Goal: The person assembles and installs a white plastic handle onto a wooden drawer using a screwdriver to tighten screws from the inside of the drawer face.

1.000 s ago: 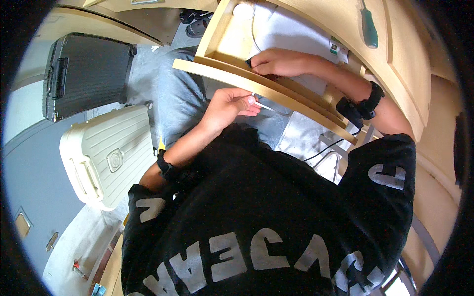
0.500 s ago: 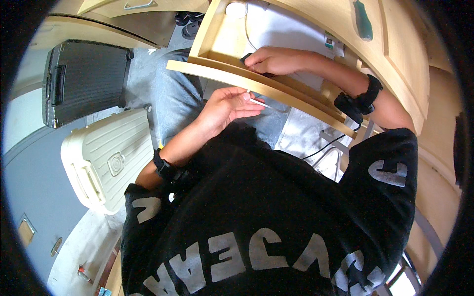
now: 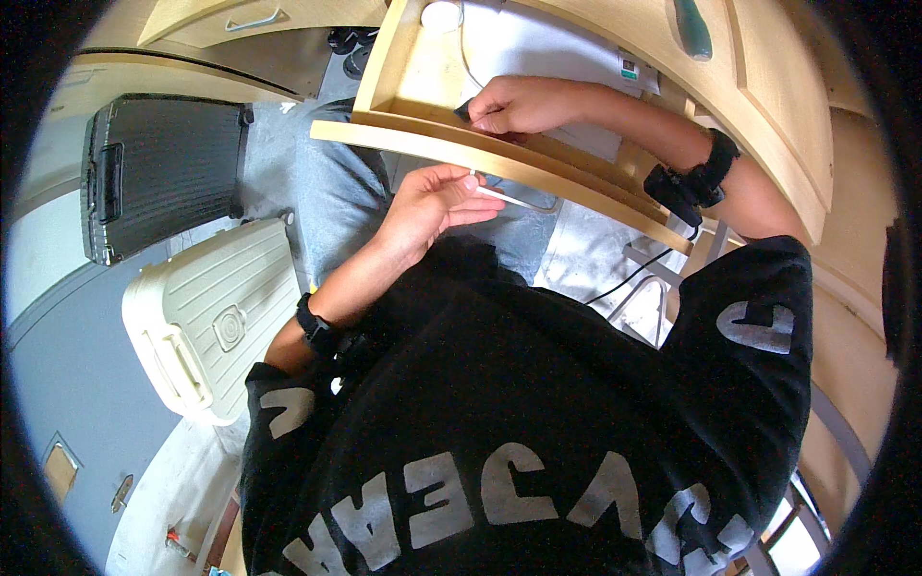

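A light wooden drawer (image 3: 394,53) stands pulled out at the top centre. On the outside of its front, my left hand (image 3: 423,209) pinches one end of the white bow-shaped drawer handle (image 3: 523,202) between thumb and fingers, the other fingers stretched beneath. My right hand (image 3: 519,104) reaches over the side into the drawer, just behind the front board. Its fingers are closed on a small black object (image 3: 464,110), mostly hidden by the hand, so its kind does not show. A round white item (image 3: 441,16) with a pale cable (image 3: 468,60) lies farther back in the drawer.
A green-handled tool (image 3: 691,31) lies on the wooden desktop (image 3: 768,96) above the drawer. To the left stand a black ribbed suitcase (image 3: 173,178) and a cream plastic case (image 3: 230,322). A black cable (image 3: 629,290) hangs near metal legs below the drawer.
The whole view has shifted slightly, with the drawer a little farther left. Both hands keep nearly the same places and grips; the right one sits slightly higher in the picture.
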Motion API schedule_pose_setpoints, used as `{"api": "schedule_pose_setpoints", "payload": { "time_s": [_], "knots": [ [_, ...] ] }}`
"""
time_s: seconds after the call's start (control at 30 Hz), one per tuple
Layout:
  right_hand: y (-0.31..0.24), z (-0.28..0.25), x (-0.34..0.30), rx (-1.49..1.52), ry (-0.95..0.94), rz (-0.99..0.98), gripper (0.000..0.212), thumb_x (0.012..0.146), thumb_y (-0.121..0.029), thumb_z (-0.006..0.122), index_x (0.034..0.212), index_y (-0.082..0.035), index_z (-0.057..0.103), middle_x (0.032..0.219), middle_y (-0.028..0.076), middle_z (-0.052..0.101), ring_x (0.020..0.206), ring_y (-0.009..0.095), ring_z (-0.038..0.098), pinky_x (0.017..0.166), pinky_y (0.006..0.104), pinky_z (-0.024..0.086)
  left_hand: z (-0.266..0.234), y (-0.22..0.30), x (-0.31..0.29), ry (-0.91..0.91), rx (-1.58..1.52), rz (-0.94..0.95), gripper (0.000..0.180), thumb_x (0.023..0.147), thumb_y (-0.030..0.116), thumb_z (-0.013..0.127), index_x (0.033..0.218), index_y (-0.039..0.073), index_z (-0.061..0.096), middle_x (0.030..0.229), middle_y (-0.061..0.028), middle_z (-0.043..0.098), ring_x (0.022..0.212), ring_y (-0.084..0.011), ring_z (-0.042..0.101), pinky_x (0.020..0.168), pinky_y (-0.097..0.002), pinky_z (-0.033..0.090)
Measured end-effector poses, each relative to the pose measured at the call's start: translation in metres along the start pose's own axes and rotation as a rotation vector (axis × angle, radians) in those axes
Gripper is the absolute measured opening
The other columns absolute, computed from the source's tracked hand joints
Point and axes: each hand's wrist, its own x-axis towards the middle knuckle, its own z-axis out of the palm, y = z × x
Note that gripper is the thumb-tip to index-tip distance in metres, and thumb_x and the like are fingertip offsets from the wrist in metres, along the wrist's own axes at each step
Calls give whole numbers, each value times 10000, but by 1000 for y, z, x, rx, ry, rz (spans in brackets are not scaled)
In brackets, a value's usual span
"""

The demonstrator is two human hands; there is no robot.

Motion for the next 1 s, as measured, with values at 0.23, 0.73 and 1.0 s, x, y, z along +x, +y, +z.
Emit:
{"api": "schedule_pose_setpoints", "payload": {
  "time_s": [0.23, 0.73, 1.0],
  "knots": [
    [3, 2, 7, 198, 23, 82, 246, 944, -181, 495, 742, -43, 518, 605, -44, 434, 568, 59, 401, 519, 245, 355, -1, 2, -1, 19, 13, -7, 213, 937, 76, 499, 1076, -79, 548, 1017, -184, 616, 950, -282, 651, 857, -374, 544],
    [4, 14, 7, -8, 99, -27, 245, 878, -184, 474, 722, -2, 527, 601, 37, 476, 594, 125, 432, 564, 328, 380, -2, 3, -1, 5, -13, -19, 217, 932, 82, 511, 1061, -88, 550, 985, -200, 634, 929, -278, 657, 856, -371, 545],
    [2, 9, 0, 12, 90, -12, 250, 905, -188, 478, 755, 9, 511, 608, 10, 451, 595, 121, 399, 580, 305, 371, -3, 3, 0, -7, 13, -10, 222, 929, 85, 521, 1068, -86, 548, 999, -199, 626, 931, -290, 658, 848, -375, 548]
  ]
}}
